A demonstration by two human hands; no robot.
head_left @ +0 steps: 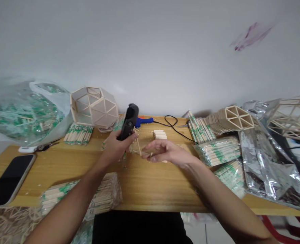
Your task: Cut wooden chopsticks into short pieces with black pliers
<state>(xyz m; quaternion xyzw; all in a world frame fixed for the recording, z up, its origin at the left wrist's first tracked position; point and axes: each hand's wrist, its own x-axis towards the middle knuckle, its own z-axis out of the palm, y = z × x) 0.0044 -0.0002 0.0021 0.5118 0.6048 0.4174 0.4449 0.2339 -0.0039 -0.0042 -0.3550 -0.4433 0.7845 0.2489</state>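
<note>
My left hand (118, 144) is wrapped round a black handheld tool (130, 122), held upright above the wooden table (155, 189). Just right of the tool, thin wooden sticks (139, 146) form a small frame, partly blurred. My right hand (162, 151) reaches in from the right, its fingertips closed on the end of that frame. Behind my right hand lies a small stack of short sticks (159, 134). A blue glue gun (145, 121) with a black cord rests at the back, partly hidden by the black tool.
Bagged stick bundles (218, 150) and silver pouches (272, 169) lie at the right. Wooden lattice shapes (95, 107) stand at the back left, others (237, 118) at the right. A phone (10, 179) and a large plastic bag (28, 113) are at the left.
</note>
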